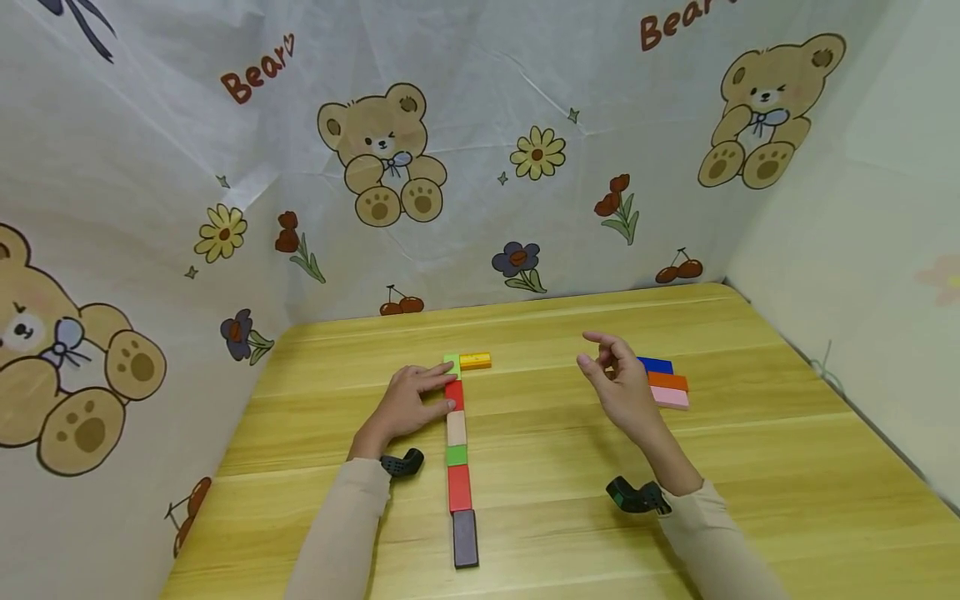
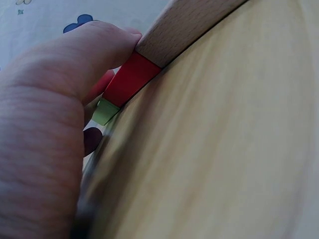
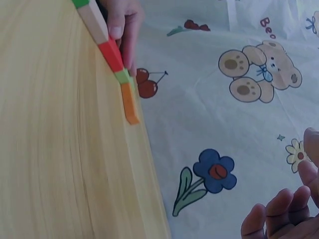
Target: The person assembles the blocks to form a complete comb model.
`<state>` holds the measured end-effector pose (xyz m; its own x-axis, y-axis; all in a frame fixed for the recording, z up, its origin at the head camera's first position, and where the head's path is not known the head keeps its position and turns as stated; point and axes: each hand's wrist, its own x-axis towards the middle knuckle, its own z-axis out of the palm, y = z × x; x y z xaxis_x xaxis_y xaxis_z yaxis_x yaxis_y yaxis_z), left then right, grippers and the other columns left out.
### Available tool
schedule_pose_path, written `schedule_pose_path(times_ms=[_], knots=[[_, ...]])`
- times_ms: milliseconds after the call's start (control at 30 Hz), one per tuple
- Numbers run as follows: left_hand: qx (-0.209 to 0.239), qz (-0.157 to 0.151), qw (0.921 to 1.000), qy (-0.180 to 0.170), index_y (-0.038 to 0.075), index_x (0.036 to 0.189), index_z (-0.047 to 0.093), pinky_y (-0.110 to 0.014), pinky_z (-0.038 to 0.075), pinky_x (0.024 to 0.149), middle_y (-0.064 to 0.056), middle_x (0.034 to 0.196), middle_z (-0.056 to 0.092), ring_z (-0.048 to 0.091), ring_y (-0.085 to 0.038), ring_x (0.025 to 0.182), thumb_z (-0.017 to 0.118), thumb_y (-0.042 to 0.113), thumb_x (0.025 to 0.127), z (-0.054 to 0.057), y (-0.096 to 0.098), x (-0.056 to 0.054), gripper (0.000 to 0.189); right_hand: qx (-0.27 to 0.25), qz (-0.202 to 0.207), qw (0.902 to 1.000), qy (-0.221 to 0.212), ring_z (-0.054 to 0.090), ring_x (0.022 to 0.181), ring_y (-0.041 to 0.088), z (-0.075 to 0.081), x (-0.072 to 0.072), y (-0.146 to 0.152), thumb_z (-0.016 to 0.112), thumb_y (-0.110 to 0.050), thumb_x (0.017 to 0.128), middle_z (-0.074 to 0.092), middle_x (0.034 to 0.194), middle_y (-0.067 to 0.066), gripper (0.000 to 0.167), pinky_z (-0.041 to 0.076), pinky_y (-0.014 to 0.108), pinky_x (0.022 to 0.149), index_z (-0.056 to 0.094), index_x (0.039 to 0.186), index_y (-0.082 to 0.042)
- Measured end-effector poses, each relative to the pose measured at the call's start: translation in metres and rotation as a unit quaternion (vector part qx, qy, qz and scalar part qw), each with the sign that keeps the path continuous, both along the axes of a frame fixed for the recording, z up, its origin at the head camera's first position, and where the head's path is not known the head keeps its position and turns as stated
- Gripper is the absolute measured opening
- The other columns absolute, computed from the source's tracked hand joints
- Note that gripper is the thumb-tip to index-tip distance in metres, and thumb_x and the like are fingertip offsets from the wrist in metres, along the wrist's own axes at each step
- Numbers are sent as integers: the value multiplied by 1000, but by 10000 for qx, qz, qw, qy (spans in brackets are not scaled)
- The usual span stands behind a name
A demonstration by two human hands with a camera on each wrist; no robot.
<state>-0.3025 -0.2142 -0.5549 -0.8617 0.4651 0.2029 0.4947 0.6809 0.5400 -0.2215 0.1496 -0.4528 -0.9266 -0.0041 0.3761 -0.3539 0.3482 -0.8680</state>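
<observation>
A line of blocks runs away from the person, left of the table's middle. From near to far lie a dark purple block [image 1: 466, 539], a red block [image 1: 459, 487], a green block [image 1: 457, 455], a beige wooden block [image 1: 457, 429], a second red block [image 1: 455, 394] and a light green block [image 1: 451, 364]. An orange-yellow block [image 1: 476, 361] juts right from the far end. My left hand [image 1: 408, 402] touches the far part of the line, its thumb by the red block [image 2: 132, 78] and its fingers at the light green one. Holding nothing, my right hand [image 1: 624, 389] hovers with loosely bent fingers.
Right of the right hand lie a blue block [image 1: 656, 365], an orange block [image 1: 667, 381] and a pink block [image 1: 670, 397], side by side. Bear-print cloth [image 1: 465, 258] hangs behind the table [image 1: 547, 467]. A pale wall [image 1: 862, 250] stands on the right.
</observation>
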Motion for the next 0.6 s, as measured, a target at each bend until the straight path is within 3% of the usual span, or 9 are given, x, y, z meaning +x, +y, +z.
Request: schedule_pose_path(times_ms=[133,467,600], knots=[[1,-14,10000,-23,30,141,60,-50,18,121,13,155,46,46,-18,129,70,45,92,1,2,1,52,48,-93,9999,23,41,85,17,-16,-8,21,59,-22,102,41,96,5,39,38,21,64,55,138,-8],[-1,-2,10000,53,29,140,61,-50,20,120,13,155,47,47,-19,128,71,46,91,2,2,2,52,132,-564,9982,-138,42,83,13,-31,-2,59,57,-22,103,40,96,4,42,40,19,64,51,142,-6],[21,0,10000,16,29,140,61,-50,19,120,13,155,46,46,-20,130,71,46,92,2,2,2,53,135,-729,9969,-250,44,80,11,-35,-1,76,56,-23,104,39,96,3,43,47,17,59,50,142,-5]])
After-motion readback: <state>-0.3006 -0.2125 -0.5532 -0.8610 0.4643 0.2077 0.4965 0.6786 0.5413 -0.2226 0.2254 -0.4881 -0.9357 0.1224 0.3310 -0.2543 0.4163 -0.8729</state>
